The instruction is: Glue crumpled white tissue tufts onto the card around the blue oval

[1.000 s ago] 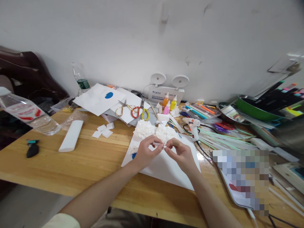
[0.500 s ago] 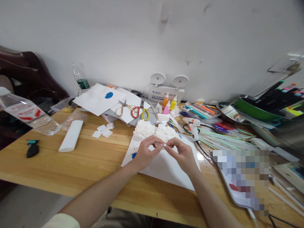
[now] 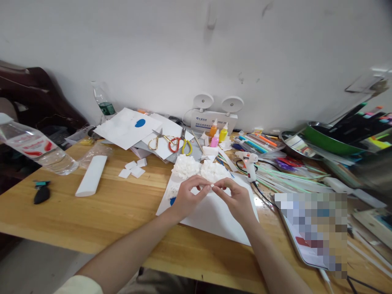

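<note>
- Head view, the hands: the left hand [image 3: 190, 195] and right hand [image 3: 235, 197] meet fingertip to fingertip, thumbs and forefingers closed in a pinch on one small white piece [image 3: 212, 186]. So tiny a thing probably leaves room for nothing but fingertips (its exact shape is too small to make out).
- Head view, below them: the piece is held above a white sheet [image 3: 214, 220], just in front of two fluffy white clumps [image 3: 186, 166] on its far part. Working over the paper — rather than bare wood — likely keeps crumbs together. A blue patch [image 3: 172, 201] shows beside the left hand.
- Head view, right side: the glue gun [image 3: 251, 166] stands grip down beyond the right hand, its nozzle pointing left; that seems to leave the grip within easy reach, its cord trailing away from the paper.
- Head view, left side: small paper squares [image 3: 137, 171] lie loosely grouped, apart from the sheet, presumably to stay out of the way. Gold-handled scissors [image 3: 154, 143] lie farther back, near the yellow-handled pliers [image 3: 187, 148].
</note>
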The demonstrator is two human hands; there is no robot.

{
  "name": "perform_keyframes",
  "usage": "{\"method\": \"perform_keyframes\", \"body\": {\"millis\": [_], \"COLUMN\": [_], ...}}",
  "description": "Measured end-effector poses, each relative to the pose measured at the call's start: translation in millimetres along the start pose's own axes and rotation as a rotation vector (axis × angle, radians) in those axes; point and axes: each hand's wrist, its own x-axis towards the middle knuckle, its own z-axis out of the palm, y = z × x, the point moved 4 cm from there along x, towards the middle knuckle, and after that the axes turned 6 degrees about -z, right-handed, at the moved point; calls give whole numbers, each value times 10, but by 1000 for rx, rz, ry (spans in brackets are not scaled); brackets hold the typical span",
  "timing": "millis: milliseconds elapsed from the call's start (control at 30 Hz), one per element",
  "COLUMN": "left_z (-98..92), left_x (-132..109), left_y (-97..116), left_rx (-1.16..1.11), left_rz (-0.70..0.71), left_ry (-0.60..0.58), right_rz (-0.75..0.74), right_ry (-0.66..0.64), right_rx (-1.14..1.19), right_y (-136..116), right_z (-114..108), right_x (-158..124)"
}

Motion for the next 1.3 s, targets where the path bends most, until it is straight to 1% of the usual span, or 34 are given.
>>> {"method": "perform_keyframes", "body": {"millis": [133, 433, 700, 833, 1067, 1300], "left_z": [-1, 4, 10, 16, 2, 7], "left_x": [-5, 8, 12, 17, 12, 6], "left_y": [8, -25, -12, -25, -59, -44], "left_rx": [0, -13, 7, -24, -200, -172], "left_rz": [-3, -44, -58, -85, -169, -166], "left_ry": [-7, 22, -9, -24, -64, -107], "right_rz": [-5, -24, -37, -29, -10, 1], "right_ry": [-4, -38, -103, -96, -83, -80], "right_rx": [9, 72, 97, 86, 112, 125], "right_y": [8, 11, -6, -9, 5, 12], "right_z": [-3, 4, 33, 34, 23, 28], "right_x": [0, 1, -3, 0, -4, -4]}}
